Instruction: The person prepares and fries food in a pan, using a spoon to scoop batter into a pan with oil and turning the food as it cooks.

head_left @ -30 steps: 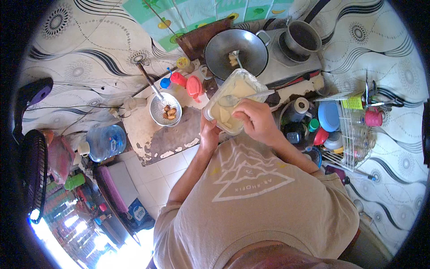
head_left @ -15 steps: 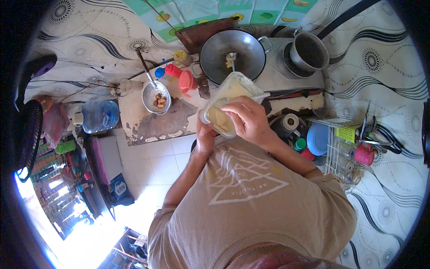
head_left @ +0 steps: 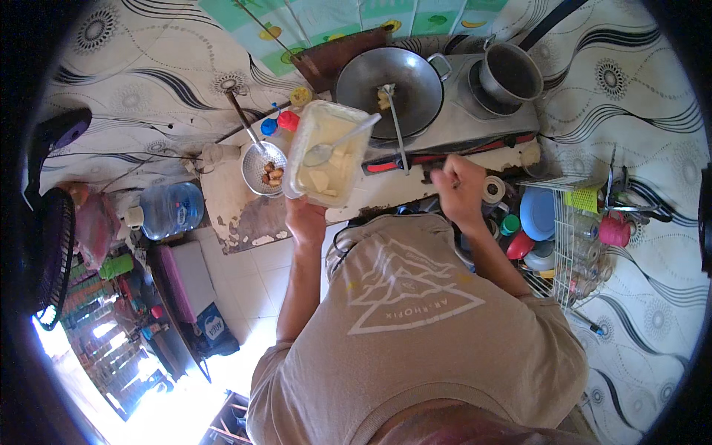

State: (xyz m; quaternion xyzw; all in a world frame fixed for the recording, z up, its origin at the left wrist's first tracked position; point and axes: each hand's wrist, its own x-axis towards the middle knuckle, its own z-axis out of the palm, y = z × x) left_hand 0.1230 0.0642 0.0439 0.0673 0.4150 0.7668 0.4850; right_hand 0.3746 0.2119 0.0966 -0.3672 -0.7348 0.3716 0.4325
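The left hand (head_left: 305, 220) grips a clear plastic container (head_left: 325, 152) from below, holding it up with pale food pieces and a spoon (head_left: 335, 143) inside. The right hand (head_left: 458, 191) curls closed at the front edge of the stove (head_left: 475, 126); whether it pinches anything I cannot tell. Beyond both hands sits a wok (head_left: 387, 87).

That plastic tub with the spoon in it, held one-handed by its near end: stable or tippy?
Probably tippy: the left hand grips the plastic tub only at its near end, so the load sits beyond the grip. The thin, translucent walls may flex. The spoon overhangs the rim and could slide or lever out if it tilts.
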